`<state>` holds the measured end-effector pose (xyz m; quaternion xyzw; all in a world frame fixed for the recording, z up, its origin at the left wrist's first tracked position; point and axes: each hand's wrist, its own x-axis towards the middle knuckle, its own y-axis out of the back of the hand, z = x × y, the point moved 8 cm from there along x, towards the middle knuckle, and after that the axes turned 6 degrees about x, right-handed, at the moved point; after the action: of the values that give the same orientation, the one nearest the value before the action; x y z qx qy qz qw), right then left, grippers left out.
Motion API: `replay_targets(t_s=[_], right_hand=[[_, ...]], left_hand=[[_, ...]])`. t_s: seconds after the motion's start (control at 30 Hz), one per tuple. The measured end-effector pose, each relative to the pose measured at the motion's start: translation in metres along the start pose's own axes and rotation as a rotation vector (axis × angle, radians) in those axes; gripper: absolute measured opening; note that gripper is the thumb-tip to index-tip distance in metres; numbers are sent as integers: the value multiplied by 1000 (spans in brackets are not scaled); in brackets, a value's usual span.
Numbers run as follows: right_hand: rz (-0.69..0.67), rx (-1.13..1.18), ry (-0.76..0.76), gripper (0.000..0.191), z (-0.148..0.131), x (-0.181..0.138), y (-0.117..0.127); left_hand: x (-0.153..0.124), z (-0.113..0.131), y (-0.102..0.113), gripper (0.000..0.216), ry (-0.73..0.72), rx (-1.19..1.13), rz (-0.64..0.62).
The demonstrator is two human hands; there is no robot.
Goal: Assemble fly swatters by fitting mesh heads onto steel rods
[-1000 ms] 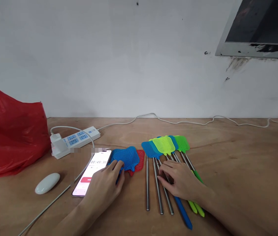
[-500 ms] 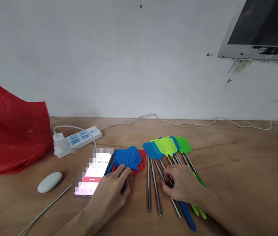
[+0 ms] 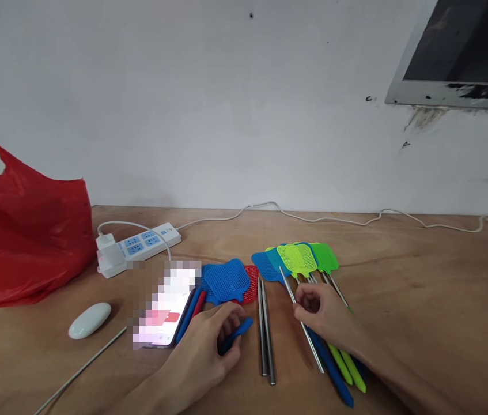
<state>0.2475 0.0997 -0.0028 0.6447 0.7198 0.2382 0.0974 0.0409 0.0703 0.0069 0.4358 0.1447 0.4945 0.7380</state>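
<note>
The rods point(image 3: 263, 346) are smooth, shiny metal; the fly-swatter heads point(image 3: 229, 279) are perforated matt plastic and their handles point(image 3: 331, 370) smooth plastic. The tabletop point(image 3: 420, 276) looks like wood with a faint sheen, the carrier bag point(image 3: 27, 230) thin, crinkled, glossy plastic, the wall point(image 3: 161, 115) matt.

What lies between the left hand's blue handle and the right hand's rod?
In the head view, two metal rods lie side by side on the table between the blue handle in the left hand and the held rod in the right hand.
</note>
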Motion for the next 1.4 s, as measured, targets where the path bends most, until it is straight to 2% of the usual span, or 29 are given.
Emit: replay_targets(t_s=[0.2, 0.33, 0.47, 0.77, 1.03, 1.2, 1.4], right_hand=[[-17, 691, -221, 16, 20, 1, -2], [24, 871, -275, 27, 19, 1, -3], [30, 920, -282, 35, 16, 1, -6], [56, 962, -257, 35, 8, -1, -5], [-19, 935, -235, 35, 5, -2, -12], [35, 921, -207, 35, 11, -1, -9], [103, 817, -136, 35, 13, 0, -1]], left_hand=[[-1, 6, 0, 24, -7, -8, -20], [-2, 8, -2, 25, -27, -40, -31], [-2, 6, -5, 24, 1, -70, -61], [-4, 5, -5, 22, 0, -219, -58], [-4, -1, -13, 18, 35, -271, -65], [-6, -5, -16, 23, 111, -198, -118], [-6, -2, -19, 30, 130, -256, -172]])
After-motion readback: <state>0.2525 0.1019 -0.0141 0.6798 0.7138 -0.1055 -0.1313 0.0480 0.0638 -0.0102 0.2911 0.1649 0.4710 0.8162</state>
